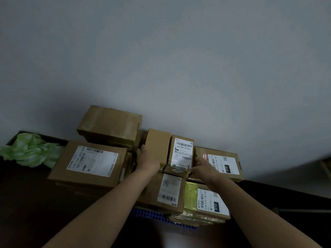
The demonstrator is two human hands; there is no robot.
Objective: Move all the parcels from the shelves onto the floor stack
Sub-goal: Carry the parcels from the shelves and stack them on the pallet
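A stack of brown cardboard parcels lies against a grey wall. My left hand [146,156] grips the left side of a plain brown parcel [157,144] at the middle of the stack. My right hand [202,167] presses the right side of a labelled parcel [182,152] that stands beside the plain one. Both parcels sit side by side between my hands, on top of lower boxes. A small flat parcel [176,170] lies just in front of them.
A large labelled box [89,163] lies left, a taped box [111,125] behind it. A labelled box [222,163] sits right, two more [170,190] [211,203] in front. A blue plastic pallet [152,214] shows beneath. Green plastic [30,149] lies far left.
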